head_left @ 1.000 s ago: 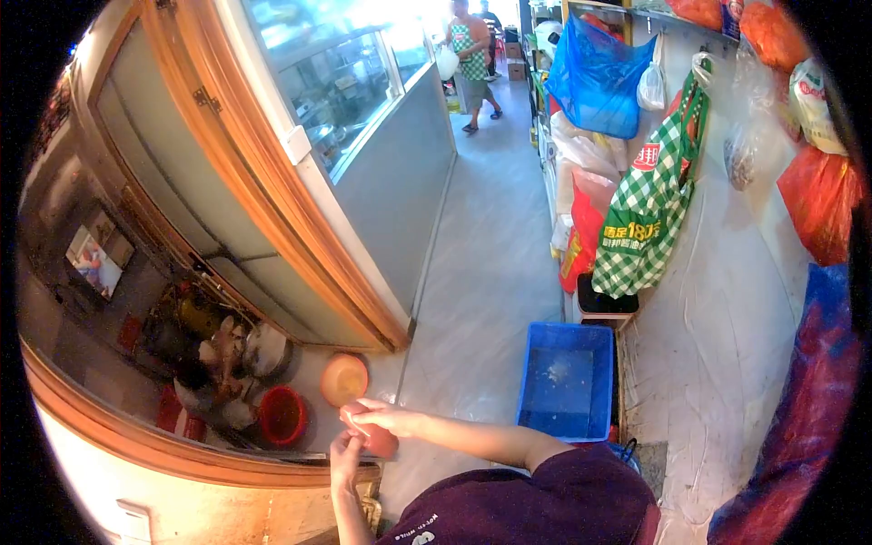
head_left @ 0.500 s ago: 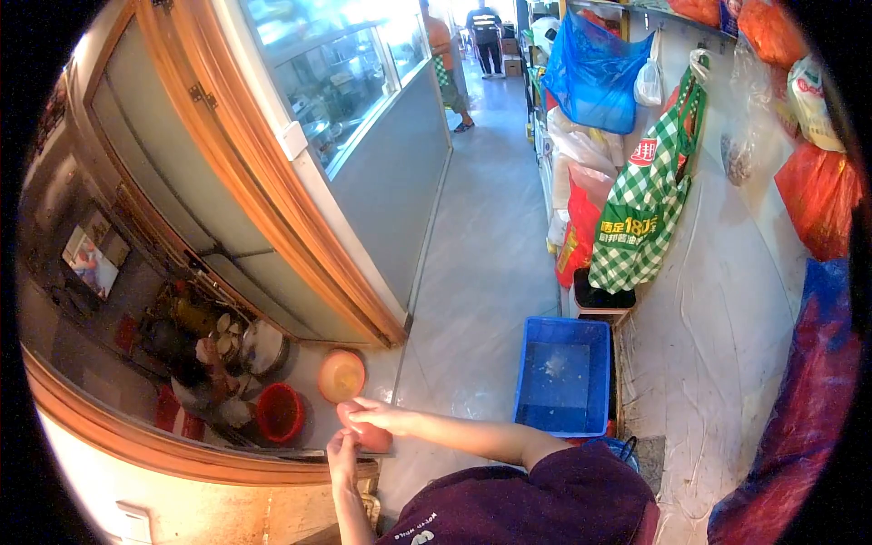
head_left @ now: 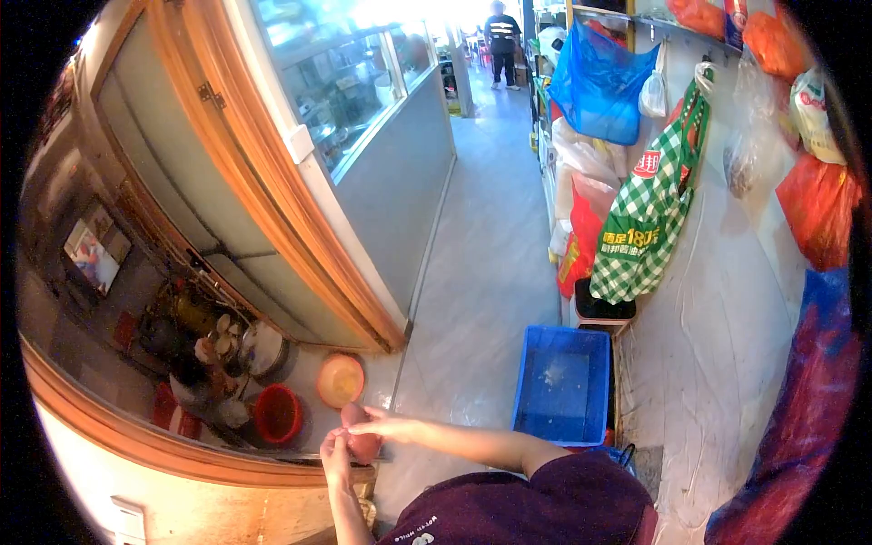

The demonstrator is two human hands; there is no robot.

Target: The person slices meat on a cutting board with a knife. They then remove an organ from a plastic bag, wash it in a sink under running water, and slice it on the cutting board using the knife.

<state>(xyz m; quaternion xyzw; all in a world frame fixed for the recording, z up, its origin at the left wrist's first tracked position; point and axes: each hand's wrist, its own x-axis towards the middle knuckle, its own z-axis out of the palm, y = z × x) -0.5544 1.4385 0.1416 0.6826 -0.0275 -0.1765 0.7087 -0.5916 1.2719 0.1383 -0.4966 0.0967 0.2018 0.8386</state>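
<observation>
Low in the view, my left hand (head_left: 335, 460) is closed in a pinch, its fingertips close to those of my right hand. My right hand (head_left: 389, 426) reaches in from the right, with thumb and fingers drawn together. Whatever they hold is too small to make out. A smooth reddish-brown rounded shape (head_left: 365, 448) shows just under and between the hands; I cannot tell what it is or whether they touch it. Beyond the hands on the floor stand an orange basin (head_left: 341, 381) with a yellowish inside and a red basket (head_left: 278, 413).
A blue plastic crate (head_left: 562, 383) sits on the floor at right. Bags hang along the right wall, among them a green checked bag (head_left: 647, 213) and a blue bag (head_left: 604, 86). A wooden door frame (head_left: 272, 173) stands left. A person (head_left: 502, 44) is far down the corridor.
My hands stay close together with only a slight shift. The view has tilted a little. The person in orange by the corridor's left side is out of sight; the dark-clothed person appears farther right.
</observation>
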